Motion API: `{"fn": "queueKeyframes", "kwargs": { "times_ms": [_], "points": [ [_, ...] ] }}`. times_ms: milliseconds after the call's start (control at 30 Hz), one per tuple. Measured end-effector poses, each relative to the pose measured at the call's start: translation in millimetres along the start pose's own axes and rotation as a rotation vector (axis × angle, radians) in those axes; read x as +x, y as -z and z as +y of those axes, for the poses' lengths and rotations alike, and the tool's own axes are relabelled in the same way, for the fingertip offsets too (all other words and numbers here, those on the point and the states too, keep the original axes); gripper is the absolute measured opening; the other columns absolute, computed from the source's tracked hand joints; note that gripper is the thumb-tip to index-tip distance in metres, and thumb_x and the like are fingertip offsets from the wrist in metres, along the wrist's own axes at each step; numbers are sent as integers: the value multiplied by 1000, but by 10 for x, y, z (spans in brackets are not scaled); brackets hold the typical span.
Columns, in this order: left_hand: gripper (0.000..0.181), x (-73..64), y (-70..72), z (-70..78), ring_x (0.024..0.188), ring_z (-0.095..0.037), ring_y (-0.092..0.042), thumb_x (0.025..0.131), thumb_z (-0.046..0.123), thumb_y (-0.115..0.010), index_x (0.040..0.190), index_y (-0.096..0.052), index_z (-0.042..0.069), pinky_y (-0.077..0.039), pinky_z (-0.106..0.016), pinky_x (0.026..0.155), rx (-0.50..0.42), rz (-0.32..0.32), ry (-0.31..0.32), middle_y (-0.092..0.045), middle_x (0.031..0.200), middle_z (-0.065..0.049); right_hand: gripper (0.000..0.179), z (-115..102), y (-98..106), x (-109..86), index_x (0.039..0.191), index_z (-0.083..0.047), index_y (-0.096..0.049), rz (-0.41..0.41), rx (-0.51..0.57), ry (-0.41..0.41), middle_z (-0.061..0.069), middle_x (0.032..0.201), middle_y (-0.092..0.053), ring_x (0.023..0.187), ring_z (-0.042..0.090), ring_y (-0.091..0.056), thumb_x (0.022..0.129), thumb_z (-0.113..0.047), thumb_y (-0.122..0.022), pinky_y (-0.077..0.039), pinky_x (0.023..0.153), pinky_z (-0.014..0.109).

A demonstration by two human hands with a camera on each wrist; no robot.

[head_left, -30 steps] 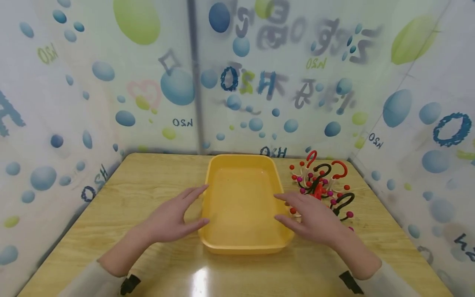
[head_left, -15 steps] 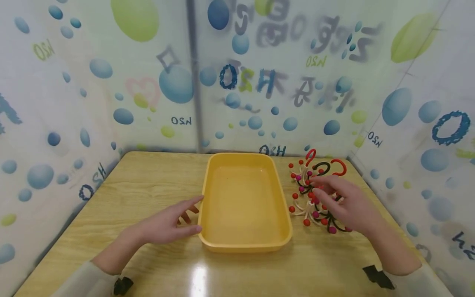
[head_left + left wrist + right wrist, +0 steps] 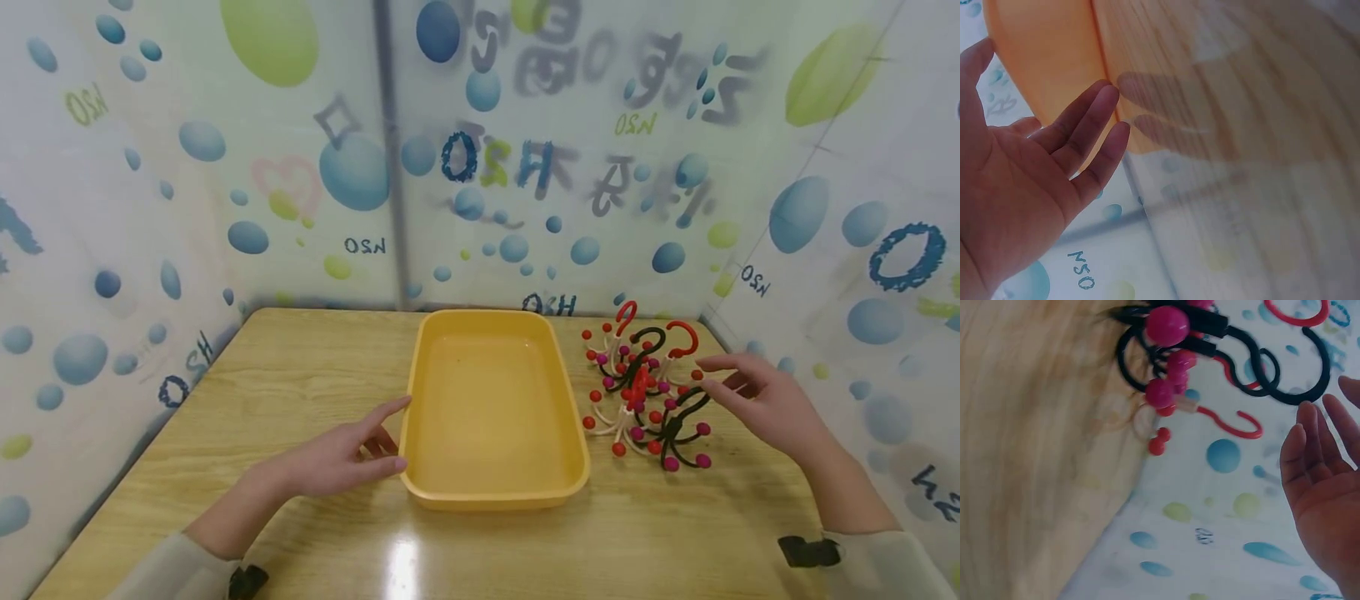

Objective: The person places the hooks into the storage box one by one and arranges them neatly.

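Note:
A yellow plastic tray (image 3: 491,417) lies in the middle of the table in the head view. My left hand (image 3: 347,454) is at its left wall, thumb and forefinger tips right at the rim, the fingers loosely bent. To the tray's right is a cluster of multi-claw hooks, red-and-white and black ones, with red and magenta balls on the claw tips. Close to the hook end of the nearest black claw hook (image 3: 673,429) is my right hand (image 3: 772,408), with relaxed fingers and nothing held. A red-topped claw hook (image 3: 639,390) stands beside the black one.
The wooden table (image 3: 315,367) meets a printed wall sheet (image 3: 300,250) at the back. Similar sheets rise at both sides. Farther back in the cluster, another black claw hook (image 3: 648,337) and a red hook (image 3: 684,333) lean close together.
My right hand has left the tray's right rim and moved right, across the claw hooks to their far side. My left hand has shifted slightly down and left along the rim.

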State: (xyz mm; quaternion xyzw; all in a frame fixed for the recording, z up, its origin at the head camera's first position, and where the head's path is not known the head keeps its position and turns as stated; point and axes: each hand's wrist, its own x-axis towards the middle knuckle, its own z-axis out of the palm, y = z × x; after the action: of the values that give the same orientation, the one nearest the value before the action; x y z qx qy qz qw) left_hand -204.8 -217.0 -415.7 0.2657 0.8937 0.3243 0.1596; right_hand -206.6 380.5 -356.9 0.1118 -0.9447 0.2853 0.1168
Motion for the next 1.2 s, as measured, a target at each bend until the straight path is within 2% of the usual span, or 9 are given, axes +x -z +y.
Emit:
{"fn": "queueKeyframes", "kwargs": {
  "times_ms": [133,233,367,533,667,767,1000,1200],
  "points": [
    [87,-3,-10,-12,113,-15,-68,109,50,-66,175,-21,17,-57,-34,96,-7,1,-12,-74,118,4,34,139,-34,-16,140,-10,-72,-37,32,-26,4,123,-73,84,-2,-66,110,-26,-70,-55,67,27],
    [86,-2,-13,-22,113,-15,-69,110,49,-66,175,-20,16,-57,-35,96,-14,1,-22,-74,117,4,30,205,-53,-24,137,-8,-73,-54,60,-39,0,115,-75,84,-1,-67,110,-23,-69,-56,70,26],
    [86,1,-15,-36,113,-14,-68,110,48,-66,175,-20,17,-57,-34,96,-14,-1,-27,-73,117,5,26,255,-66,-31,132,-5,-73,-70,86,-57,0,103,-78,83,0,-67,110,-20,-69,-56,70,25],
    [86,3,-13,-43,113,-15,-68,110,49,-65,175,-20,18,-57,-33,96,-16,-4,-24,-73,118,5,26,274,-69,-38,130,-2,-74,-74,103,-73,4,102,-80,85,0,-68,110,-20,-69,-57,73,24],
    [86,3,-11,-43,113,-15,-68,110,49,-65,176,-19,19,-57,-33,96,-17,-6,-18,-73,118,5,27,269,-70,-40,128,-4,-74,-58,90,-86,7,104,-80,85,2,-69,110,-23,-71,-58,73,24],
    [85,3,-13,-45,113,-15,-69,110,49,-66,175,-20,19,-58,-33,96,-21,-4,-20,-73,118,4,27,268,-64,-36,128,-4,-75,-35,79,-86,5,102,-80,83,2,-69,109,-23,-71,-57,71,24],
    [85,3,-15,-44,113,-14,-68,109,50,-66,175,-21,20,-57,-34,96,-25,-6,-12,-73,119,3,25,285,-16,-32,128,-2,-74,31,84,-56,-18,93,-74,79,-2,-67,109,-19,-71,-53,66,24],
    [85,-3,-12,-38,114,-15,-68,109,50,-66,175,-20,21,-57,-35,96,-28,-7,-4,-73,119,4,26,231,38,-23,127,2,-72,80,117,-50,-24,93,-73,78,-2,-67,109,-17,-71,-54,66,21]
  ]
}}
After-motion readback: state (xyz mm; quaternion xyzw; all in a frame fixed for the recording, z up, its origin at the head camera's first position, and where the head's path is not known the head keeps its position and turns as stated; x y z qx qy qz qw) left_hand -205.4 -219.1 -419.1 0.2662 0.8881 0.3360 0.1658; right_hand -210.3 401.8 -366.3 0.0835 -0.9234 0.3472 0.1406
